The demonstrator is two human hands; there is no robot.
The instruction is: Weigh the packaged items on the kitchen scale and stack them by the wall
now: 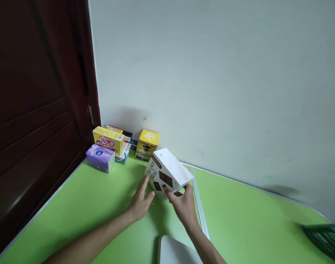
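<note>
White box (167,174) tilted at two o'clock from the spread left hand (141,201) and eleven o'clock from the right hand (184,207), which clamped its near end; whether the left touched it was unclear.

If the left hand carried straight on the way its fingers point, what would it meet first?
Most likely the white box, at its lettered face: the left hand's fingertips point right at it. Whether they already touch it is hard to tell from this one view.
</note>
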